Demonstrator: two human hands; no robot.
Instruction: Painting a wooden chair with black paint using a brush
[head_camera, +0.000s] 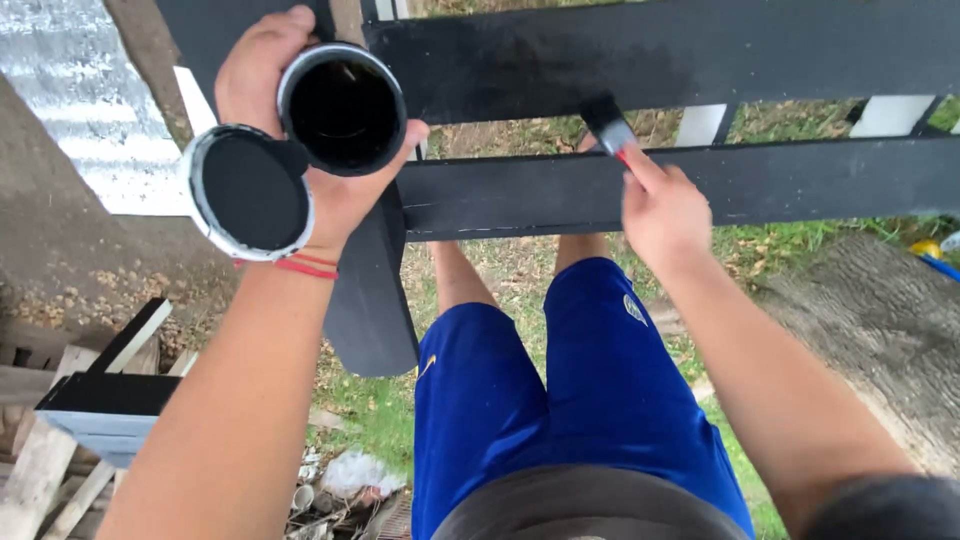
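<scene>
A small round paint can (342, 108) is gripped in the left hand (300, 120), at about ten o'clock in the view. Its mouth faces the camera; the inside is black and glossy, the rim pale metal. Its lid (248, 192), coated black within a whitish rim, is held against the same hand, just below and at eight o'clock from the can. A red band (305, 266) is worn at that wrist.

A paintbrush (608, 125) is pinched in the closed right hand (662, 212), at one o'clock from centre. Black bristles, a metal ferrule and a trace of red handle are seen; the bristles are set against the gap between two fence rails.

The upper rail (680, 55) and lower rail (760, 180) are painted black, the coat patchy. White pickets (890, 115) are seen behind, at two o'clock. Blue shorts (570, 400) fill six o'clock. Grass (380, 410), bare soil and scrap timber (60, 460) are noted below, outdoors in daylight.
</scene>
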